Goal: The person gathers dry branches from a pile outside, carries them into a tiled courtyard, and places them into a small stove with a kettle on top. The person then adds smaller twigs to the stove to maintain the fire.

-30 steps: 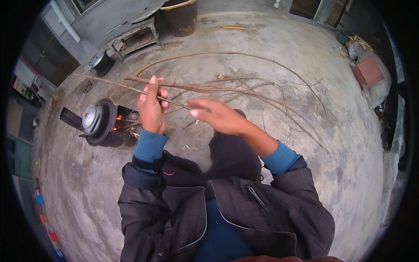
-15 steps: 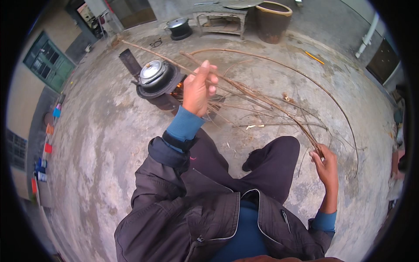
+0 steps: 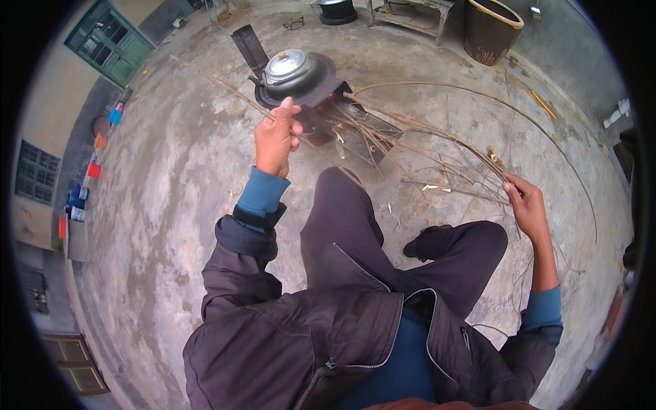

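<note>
My left hand [image 3: 277, 137] pinches a long thin stick [image 3: 229, 87], held slantwise in front of the stove. At the right, my right hand [image 3: 526, 201] is closed round the near end of some longer branches [image 3: 444, 133], whose far ends reach the stove's fire opening. A black pot with a silver lid [image 3: 287, 63] sits on the small round metal stove [image 3: 321, 116], where a faint orange glow shows. Several thin twigs [image 3: 389, 147] lie fanned out from the opening over a dark plate and the concrete. One long bent branch [image 3: 519, 113] arches behind them.
A flat dark metal upright [image 3: 250, 49] stands behind the pot. Farther back are another dark pot [image 3: 337, 12], a low stone table [image 3: 413, 19] and a big brown tub [image 3: 490, 34]. An orange stick [image 3: 544, 104] lies at the right. Colourful containers [image 3: 93, 169] line the left wall.
My left hand has moved left and apart from the branches, with the thin stick in it. My right hand has moved up, and the branches' far ends now meet the fire opening.
</note>
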A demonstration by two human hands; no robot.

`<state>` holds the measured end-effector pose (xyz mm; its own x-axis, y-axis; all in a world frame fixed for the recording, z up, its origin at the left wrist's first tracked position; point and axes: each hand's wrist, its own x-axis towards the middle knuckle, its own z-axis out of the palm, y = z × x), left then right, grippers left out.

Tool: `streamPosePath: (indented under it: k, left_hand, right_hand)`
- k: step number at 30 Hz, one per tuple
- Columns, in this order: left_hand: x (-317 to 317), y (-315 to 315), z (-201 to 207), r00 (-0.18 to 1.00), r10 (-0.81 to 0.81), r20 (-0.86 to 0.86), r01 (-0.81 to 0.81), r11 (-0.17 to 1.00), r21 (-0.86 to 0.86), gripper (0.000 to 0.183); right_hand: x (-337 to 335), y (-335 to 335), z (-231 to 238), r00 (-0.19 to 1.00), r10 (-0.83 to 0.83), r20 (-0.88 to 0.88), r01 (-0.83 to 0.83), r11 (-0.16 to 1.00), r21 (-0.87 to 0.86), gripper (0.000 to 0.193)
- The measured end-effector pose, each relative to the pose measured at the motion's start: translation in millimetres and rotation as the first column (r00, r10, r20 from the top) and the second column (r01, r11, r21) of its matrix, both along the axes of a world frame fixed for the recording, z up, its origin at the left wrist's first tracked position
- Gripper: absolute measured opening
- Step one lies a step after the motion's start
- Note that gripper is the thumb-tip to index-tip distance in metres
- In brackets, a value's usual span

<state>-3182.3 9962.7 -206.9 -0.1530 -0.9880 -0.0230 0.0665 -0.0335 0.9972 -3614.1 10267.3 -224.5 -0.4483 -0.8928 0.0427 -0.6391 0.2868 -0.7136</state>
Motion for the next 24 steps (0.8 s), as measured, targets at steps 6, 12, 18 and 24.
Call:
streamPosePath:
  k: [6,12,18,24]
  left_hand:
    - [39,9,-22,0.989,0.138,0.047,-0.139,0.990,0.021,0.046]
    - [51,5,-39,0.983,0.182,0.016,-0.182,0.982,0.052,0.043]
    - [53,0,-41,0.971,0.234,0.040,-0.236,0.969,0.075,0.046]
    - [36,-4,-38,0.979,0.198,0.056,-0.201,0.977,0.068,0.043]
  right_hand:
    - [10,-123,-41,0.953,0.213,-0.213,-0.193,0.975,0.112,0.031]
    - [35,-236,-98,0.961,0.235,-0.145,-0.213,0.965,0.153,0.029]
    - [81,-320,-187,0.975,0.223,-0.013,-0.220,0.970,0.107,0.028]
    - [155,-376,-260,0.989,0.136,0.056,-0.144,0.974,0.177,0.029]
